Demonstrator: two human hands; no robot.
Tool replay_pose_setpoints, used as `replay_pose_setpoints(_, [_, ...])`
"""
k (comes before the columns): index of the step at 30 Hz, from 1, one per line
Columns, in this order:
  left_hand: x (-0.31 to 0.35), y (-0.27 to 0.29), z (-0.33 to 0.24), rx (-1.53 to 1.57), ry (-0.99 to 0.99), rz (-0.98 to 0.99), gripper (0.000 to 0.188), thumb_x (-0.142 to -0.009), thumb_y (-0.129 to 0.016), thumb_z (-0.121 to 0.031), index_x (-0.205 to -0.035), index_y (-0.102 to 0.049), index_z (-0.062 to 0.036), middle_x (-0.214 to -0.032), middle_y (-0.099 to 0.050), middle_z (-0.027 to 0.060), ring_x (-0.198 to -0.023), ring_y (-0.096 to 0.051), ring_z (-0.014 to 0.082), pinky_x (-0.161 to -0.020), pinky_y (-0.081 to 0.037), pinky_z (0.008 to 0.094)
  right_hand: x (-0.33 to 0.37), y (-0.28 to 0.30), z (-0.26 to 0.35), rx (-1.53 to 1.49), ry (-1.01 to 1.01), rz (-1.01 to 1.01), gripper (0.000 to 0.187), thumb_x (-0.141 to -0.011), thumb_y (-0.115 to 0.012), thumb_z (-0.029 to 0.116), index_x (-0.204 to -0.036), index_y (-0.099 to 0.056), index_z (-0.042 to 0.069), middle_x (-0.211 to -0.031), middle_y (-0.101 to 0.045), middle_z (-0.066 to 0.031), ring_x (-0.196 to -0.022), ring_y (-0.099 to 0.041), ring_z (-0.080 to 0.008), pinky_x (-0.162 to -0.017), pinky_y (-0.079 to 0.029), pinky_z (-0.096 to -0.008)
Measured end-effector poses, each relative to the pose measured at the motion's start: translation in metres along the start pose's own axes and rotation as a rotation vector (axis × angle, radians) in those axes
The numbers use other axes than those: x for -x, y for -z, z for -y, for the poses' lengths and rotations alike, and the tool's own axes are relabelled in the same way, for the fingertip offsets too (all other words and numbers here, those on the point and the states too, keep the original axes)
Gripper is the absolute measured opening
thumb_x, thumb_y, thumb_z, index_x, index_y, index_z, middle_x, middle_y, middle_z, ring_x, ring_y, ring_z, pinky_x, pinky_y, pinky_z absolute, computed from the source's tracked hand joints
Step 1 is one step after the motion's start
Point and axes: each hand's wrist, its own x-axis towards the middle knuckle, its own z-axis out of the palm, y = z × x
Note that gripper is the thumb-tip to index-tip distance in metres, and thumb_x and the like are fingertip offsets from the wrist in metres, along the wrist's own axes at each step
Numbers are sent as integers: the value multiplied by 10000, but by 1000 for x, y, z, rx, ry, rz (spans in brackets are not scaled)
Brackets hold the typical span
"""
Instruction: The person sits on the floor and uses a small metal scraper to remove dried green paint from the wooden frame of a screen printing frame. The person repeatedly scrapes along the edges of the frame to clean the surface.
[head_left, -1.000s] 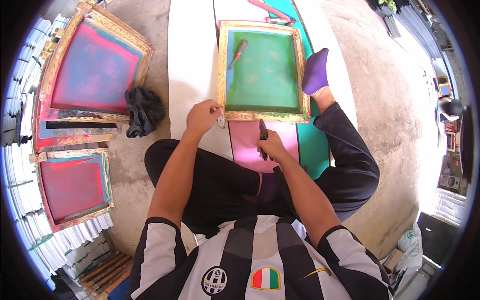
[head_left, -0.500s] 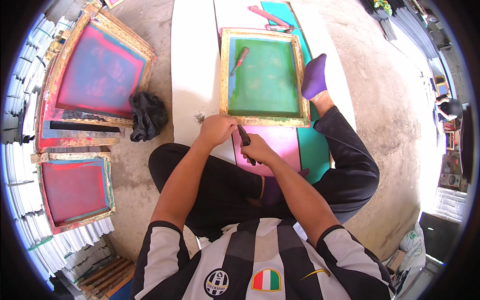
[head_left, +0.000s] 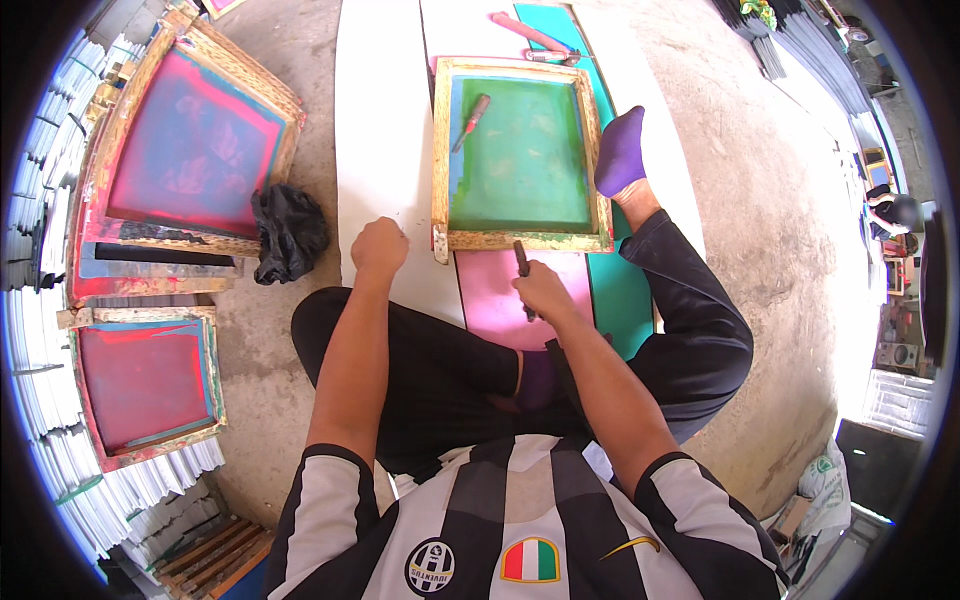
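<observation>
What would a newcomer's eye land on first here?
Probably the green panel in its wooden frame, straight ahead, with a screwdriver-like tool lying on its upper left. Next, the purple sock beside the frame's right edge, and the dark tool in the right hand at the frame's near edge.

The shirt bears a round black-and-white crest with a short band of lettering toward its left sleeve, a green, white and red patch mid-chest, and a curved yellow mark toward its right sleeve. A white sack carries green print, apparently too blurred to read.
</observation>
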Motion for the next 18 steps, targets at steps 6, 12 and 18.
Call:
replay_pose_setpoints(6, [6, 17, -8, -19, 98, 129, 443, -865, -820, -391, -1144, -773, -51, -1163, -766, 193, -1094, -740, 375, -878, -601, 475, -2, 40, -7, 206, 7, 74, 327, -848, -560, 169, -1025, -671, -82, -833, -728, -260, -749, -751, -368, -735, -589, -493])
replay_pose_setpoints(12, [6, 11, -7, 28, 83, 133, 466, -851, -821, -453, -1076, -788, -46, -1082, -780, 181, -1040, -751, 354, -867, -588, 470, -6, 62, 15, 157, -18, 210, 258, -799, -598, 115, -919, -668, -102, -721, -706, -205, -634, -723, -306, -565, -568, -447])
replay_pose_setpoints(18, [4, 6, -9, 57, 66, 131, 435, -853, -806, -457, -998, -805, -46, -1001, -787, 171, -980, -758, 346, -843, -580, 470, -23, 73, 17, 217, -77, 334, 281, -809, -612, 108, -992, -655, -101, -747, -707, -189, -630, -724, -300, -517, -577, -454])
